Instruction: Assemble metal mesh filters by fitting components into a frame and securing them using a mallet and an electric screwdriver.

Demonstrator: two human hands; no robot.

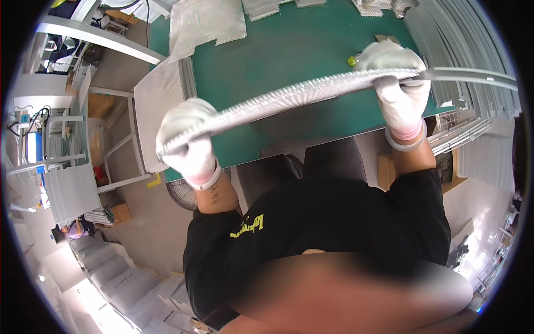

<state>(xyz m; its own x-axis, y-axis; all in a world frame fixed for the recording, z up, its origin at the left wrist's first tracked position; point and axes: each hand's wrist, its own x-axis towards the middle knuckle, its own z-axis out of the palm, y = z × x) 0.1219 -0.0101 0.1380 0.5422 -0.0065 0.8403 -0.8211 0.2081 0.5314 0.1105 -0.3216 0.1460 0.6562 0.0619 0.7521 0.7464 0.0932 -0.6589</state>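
Slightly bowed, long bubble-textured whitish sheet (295, 99) spans above green tabletop (250, 67). Left hand (196, 158), white fabric glove, gripping one sheet end near tabletop's left edge; right hand (401, 99), gloved likewise, gripping other end above tabletop's right side. Flat textured sheets (208, 23) at tabletop's far left.

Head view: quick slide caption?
Gloved left hand and right hand hold a pale, textured strip between them over a green tabletop.
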